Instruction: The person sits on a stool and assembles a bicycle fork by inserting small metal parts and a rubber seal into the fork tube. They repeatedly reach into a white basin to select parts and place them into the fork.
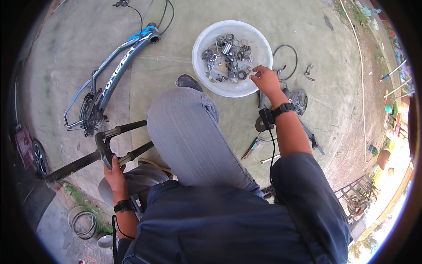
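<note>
My left hand grips a black bicycle suspension fork at its crown, left of my knees. The fork's steerer tube points to the lower left, and its two legs point right, their ends close to my raised knee. Over the right rim of a white plastic basin reaches my right hand, thumb and index finger apart with nothing visible between them. Its other fingers are partly hidden. Inside the basin lie loose bicycle parts, among them a coil spring, rings and small hardware.
A blue-and-grey bicycle frame lies at left with its cables attached. Right of the basin are a black cable, a crank-like metal part and a chainring. Pliers and a wrench lie nearer me. A wheel stands far left.
</note>
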The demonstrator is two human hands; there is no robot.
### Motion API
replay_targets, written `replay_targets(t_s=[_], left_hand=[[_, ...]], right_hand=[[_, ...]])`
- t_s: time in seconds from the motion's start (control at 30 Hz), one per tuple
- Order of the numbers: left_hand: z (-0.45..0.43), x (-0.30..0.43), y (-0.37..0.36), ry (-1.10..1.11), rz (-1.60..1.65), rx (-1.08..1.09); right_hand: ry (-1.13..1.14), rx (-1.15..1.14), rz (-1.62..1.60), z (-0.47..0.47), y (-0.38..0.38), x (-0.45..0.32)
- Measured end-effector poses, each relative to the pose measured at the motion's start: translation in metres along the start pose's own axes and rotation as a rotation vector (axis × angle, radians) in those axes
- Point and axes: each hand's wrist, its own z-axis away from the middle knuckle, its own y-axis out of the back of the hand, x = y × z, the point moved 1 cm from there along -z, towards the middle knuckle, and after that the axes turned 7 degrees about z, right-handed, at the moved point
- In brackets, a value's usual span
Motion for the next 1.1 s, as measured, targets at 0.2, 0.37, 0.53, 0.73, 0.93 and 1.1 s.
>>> replay_targets(t_s=[0.2,0.37,0.53,0.73,0.93,1.1], left_hand=[[-0.003,0.002,0.001,0.016,0.007,0.008],[-0.004,0.003,0.000,0.016,0.013,0.028],[-0.003,0.008,-0.001,0.049,-0.037,0.033],[-0.004,0.010,-0.002,0.061,-0.071,0.064],[-0.005,0.011,-0.002,0.067,-0.060,0.082],[-0.005,0.011,-0.002,0.066,-0.070,0.068]], right_hand=[[-0.074,-0.201,0.330,-0.039,-0.051,0.006],[-0.095,-0.243,0.423,-0.058,-0.073,0.004],[-0.109,-0.249,0.453,-0.073,-0.090,0.012],[-0.135,-0.241,0.365,-0.085,-0.109,0.028],[-0.146,-0.238,0.369,-0.094,-0.138,0.034],[-0.150,-0.227,0.381,-0.091,-0.147,0.031]])
